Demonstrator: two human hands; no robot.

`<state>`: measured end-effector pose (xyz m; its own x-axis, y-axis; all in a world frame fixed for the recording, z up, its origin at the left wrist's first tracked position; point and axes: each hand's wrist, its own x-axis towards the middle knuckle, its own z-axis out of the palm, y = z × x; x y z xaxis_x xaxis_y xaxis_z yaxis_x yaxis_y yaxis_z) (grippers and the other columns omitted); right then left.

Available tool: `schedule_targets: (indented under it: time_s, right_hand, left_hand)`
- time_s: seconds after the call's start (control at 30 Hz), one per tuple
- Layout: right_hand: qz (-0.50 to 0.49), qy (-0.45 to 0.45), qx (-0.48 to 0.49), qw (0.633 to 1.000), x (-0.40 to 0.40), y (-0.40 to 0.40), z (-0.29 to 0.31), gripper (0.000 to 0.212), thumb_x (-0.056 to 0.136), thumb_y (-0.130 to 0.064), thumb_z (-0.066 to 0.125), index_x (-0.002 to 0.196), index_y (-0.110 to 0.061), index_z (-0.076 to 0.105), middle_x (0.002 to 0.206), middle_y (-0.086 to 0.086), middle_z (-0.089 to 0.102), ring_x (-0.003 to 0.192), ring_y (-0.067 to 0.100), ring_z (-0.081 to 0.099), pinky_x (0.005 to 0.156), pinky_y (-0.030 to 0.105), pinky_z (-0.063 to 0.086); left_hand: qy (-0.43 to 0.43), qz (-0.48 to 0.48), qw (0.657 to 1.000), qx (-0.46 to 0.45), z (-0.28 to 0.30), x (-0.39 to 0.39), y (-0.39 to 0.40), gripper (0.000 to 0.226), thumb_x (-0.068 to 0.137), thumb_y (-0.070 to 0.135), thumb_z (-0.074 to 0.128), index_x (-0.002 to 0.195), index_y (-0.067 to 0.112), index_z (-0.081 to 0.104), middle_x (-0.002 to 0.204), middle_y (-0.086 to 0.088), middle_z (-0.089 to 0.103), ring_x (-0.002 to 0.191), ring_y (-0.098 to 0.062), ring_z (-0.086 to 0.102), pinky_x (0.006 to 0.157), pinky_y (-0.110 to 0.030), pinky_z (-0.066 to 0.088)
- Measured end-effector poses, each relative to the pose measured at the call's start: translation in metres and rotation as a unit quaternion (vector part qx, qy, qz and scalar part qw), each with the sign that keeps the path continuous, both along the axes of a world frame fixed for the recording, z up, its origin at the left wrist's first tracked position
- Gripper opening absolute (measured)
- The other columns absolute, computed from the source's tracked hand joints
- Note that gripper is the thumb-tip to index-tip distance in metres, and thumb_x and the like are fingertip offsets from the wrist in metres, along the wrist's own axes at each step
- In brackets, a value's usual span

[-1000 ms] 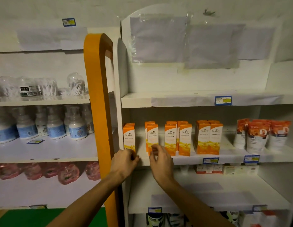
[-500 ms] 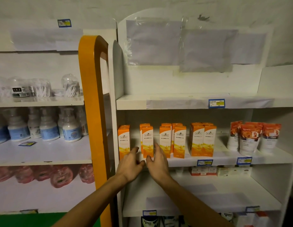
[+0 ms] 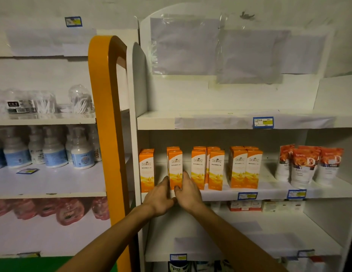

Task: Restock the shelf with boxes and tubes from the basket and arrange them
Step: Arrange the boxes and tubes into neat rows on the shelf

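Several tall orange boxes stand in a row on the middle shelf (image 3: 269, 190) of the white unit. Both my hands hold the foot of the second orange box (image 3: 175, 165) from the left: my left hand (image 3: 160, 197) presses its left side, my right hand (image 3: 187, 193) its right side and front. One orange box (image 3: 146, 169) stands alone to its left, and a pair of orange boxes (image 3: 207, 169) to its right. Orange-and-white tubes (image 3: 302, 165) stand at the shelf's right end. No basket is in view.
An orange curved post (image 3: 104, 134) separates this unit from the left shelves holding pump bottles (image 3: 53, 152) and red pouches (image 3: 69, 213). The shelf above (image 3: 190, 119) is bare. Small boxes (image 3: 245, 205) sit at the back of the lower shelf.
Both hands have closed in from the shelf's front edge onto the second orange box, now gripping its base from either side. The view has shifted slightly.
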<state>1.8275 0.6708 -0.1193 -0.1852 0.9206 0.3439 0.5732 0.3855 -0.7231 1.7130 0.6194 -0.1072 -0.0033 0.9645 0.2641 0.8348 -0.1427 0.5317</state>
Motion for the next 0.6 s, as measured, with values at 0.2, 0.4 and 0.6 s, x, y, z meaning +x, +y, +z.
schedule_targets:
  time_s: [0.2,0.4,0.6]
  right_hand:
    - [-0.023,-0.016,0.002,1.000,-0.010,0.001,-0.002,0.048,0.094,-0.020,0.060,0.139,-0.021,0.042,0.135,0.003,0.057,0.126,0.025,0.053,0.103,0.041,0.048]
    - [-0.029,0.007,0.002,1.000,-0.019,-0.002,-0.005,0.041,0.095,-0.021,0.060,0.134,-0.022,0.047,0.131,0.002,0.061,0.123,0.024,0.057,0.102,0.042,0.050]
    - [-0.014,0.035,0.008,0.999,-0.020,-0.007,-0.005,0.033,0.096,-0.027,0.061,0.128,-0.023,0.053,0.125,0.000,0.065,0.118,0.020,0.061,0.099,0.039,0.052]
  left_hand:
    - [-0.047,0.003,0.999,0.009,-0.006,0.002,0.003,0.075,0.087,0.026,0.072,0.149,0.022,0.029,0.133,-0.002,0.059,0.108,-0.021,0.064,0.086,-0.034,0.058]
    - [-0.057,-0.009,0.998,0.006,-0.007,-0.003,-0.005,0.081,0.087,0.020,0.071,0.153,0.021,0.024,0.137,-0.003,0.057,0.111,-0.021,0.064,0.089,-0.035,0.059]
    - [-0.030,0.018,0.999,0.015,-0.008,-0.005,-0.014,0.073,0.089,0.014,0.068,0.149,0.022,0.027,0.126,-0.002,0.062,0.098,-0.017,0.067,0.078,-0.028,0.060]
